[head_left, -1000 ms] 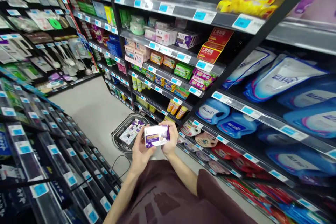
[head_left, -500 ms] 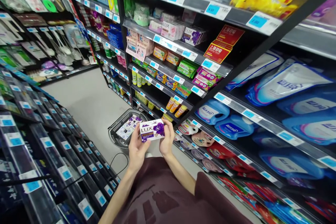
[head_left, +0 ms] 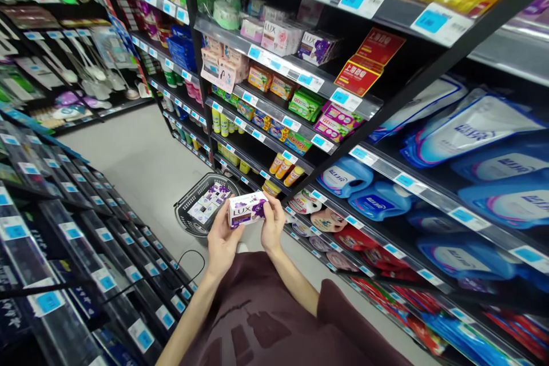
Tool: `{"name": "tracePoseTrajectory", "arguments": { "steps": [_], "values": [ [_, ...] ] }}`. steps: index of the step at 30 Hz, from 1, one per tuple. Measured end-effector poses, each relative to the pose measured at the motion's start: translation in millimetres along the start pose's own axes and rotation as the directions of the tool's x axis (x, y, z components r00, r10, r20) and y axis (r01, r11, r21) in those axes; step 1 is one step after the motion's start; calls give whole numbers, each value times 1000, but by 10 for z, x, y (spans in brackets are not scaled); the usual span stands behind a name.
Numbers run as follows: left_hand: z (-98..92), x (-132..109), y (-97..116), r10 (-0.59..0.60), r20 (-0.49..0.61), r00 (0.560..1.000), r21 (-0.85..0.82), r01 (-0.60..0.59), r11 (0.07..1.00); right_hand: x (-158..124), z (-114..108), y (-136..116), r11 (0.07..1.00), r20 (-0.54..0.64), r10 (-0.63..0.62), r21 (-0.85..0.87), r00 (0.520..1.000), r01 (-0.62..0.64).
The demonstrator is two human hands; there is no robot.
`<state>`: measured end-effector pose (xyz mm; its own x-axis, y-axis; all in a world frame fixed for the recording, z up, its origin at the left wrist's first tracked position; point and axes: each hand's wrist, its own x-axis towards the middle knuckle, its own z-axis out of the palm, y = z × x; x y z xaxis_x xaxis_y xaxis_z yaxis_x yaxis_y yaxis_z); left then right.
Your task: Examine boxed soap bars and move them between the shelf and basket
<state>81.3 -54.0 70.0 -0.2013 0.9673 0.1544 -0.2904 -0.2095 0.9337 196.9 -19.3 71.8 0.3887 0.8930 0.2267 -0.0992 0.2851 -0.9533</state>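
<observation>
Between my two hands is a white and purple LUX soap box (head_left: 247, 210), held in front of my body with its lettering facing up at me. My left hand (head_left: 223, 240) grips the box's left end, thumb along the lower edge. The right end is pinched by my right hand (head_left: 273, 222), its thumb on the front face. Just beyond the box, on the floor, stands a black shopping basket (head_left: 183, 218) with several white and purple soap boxes (head_left: 209, 203) lying in it. My left hand partly overlaps the basket's near right side.
A shelf holds more LUX boxes (head_left: 318, 47) and other soaps ahead. Blue detergent bottles (head_left: 381, 199) fill the shelves on my right. Another shelf rack (head_left: 81, 234) with price tags runs close along my left. A thin black cable (head_left: 203, 263) loops near it. Grey floor (head_left: 128, 148) lies between.
The soap box has tipped slightly in my hands, so more of its top side shows. Both hands keep hold of it. The view has shifted a little.
</observation>
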Motion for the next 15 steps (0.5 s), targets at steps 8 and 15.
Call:
{"name": "tracePoseTrajectory", "arguments": {
  "steps": [8,15],
  "values": [
    [24,16,73,-52,86,995,38,49,998,4,-32,-51,1000,-5,17,13,1000,-16],
    [12,26,69,-48,77,996,50,45,998,2,-73,-121,1000,28,-10,11,1000,10]
  ]
}}
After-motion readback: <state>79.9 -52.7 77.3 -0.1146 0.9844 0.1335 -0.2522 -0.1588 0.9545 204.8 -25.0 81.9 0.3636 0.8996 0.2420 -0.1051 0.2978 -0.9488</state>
